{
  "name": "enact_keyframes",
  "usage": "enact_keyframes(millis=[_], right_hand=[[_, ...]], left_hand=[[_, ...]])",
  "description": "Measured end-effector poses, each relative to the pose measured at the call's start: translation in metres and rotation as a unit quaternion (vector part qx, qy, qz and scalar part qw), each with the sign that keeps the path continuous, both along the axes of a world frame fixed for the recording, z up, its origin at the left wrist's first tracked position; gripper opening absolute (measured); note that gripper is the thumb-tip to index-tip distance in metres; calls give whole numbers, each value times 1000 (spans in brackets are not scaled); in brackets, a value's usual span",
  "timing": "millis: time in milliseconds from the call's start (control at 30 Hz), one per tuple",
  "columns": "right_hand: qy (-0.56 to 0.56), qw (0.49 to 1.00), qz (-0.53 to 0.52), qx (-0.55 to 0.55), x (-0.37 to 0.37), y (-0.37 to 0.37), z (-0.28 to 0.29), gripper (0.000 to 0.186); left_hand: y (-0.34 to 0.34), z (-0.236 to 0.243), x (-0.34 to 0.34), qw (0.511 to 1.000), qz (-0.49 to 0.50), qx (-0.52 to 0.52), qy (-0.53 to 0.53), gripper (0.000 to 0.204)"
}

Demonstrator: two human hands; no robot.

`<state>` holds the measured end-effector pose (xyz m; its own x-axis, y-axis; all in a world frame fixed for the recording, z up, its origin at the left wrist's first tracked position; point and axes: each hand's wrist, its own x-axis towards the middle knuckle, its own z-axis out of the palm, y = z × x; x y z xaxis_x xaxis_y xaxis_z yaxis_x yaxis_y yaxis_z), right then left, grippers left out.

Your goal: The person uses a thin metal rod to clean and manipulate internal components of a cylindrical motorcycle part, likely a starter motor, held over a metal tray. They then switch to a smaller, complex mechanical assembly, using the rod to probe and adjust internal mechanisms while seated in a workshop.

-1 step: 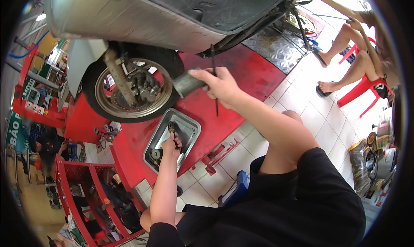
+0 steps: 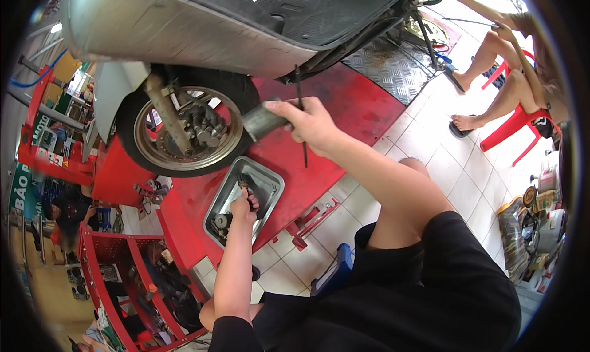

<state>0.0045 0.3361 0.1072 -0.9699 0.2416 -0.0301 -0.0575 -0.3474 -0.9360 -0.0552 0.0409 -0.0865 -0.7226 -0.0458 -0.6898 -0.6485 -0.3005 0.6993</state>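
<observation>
My right hand is closed around a grey metal cylinder, its wide end toward the scooter's front wheel. A thin dark rod crosses at the hand, running above and below it. Lower down, my left hand reaches into a silver metal tray. Its fingers are curled around a small slim part with a dark tip, whose kind I cannot make out. Beside that hand, a round metal part lies in the tray.
The scooter stands over a red platform supporting the tray. A red shelf rack is at lower left, with a blue stool near my legs. At right, another person sits on a red plastic chair; cans and bottles stand below.
The whole picture has shifted very slightly to the left. Both hands keep hold of the same things, with no clear movement of their own.
</observation>
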Motion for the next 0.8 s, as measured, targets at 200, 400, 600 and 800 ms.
enact_keyframes(millis=[200, 400, 600, 800], right_hand=[[1, 1000, -8, 15, 11, 13, 6, 49], [-6, 999, -14, 35, 10, 15, 1, 48], [-1, 999, -19, 30, 18, 24, 12, 47], [-21, 998, -30, 41, 23, 31, 14, 49]], left_hand=[[43, -7, -12, 993, -65, -96, 9, 30], [65, 11, -10, 951, -200, -234, 28, 28], [61, -3, -14, 912, -238, -320, 98, 28], [64, -8, -11, 854, -233, -440, 154, 32]])
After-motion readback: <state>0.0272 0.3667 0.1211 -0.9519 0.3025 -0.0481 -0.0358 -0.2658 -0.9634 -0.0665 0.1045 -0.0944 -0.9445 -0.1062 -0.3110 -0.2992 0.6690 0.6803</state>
